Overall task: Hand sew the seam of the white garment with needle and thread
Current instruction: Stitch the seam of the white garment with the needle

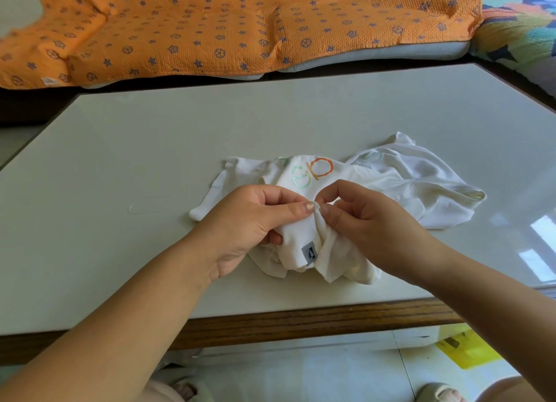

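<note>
Soft crumpled white garment [388, 179], pinched

A pale, glossy desk [150, 149] with a dark wooden front edge [301, 320] fills the middle of the view. Bright window reflections [538, 251] glare on its right side. Beyond it runs a low grey cushion [391, 55] draped with an orange blanket [180, 25] printed with purple stars and wheels. A multicoloured quilt [517, 31] lies at the right. The floor [301, 371] below is pale tile, with a yellow object [466, 350] on it.
</note>
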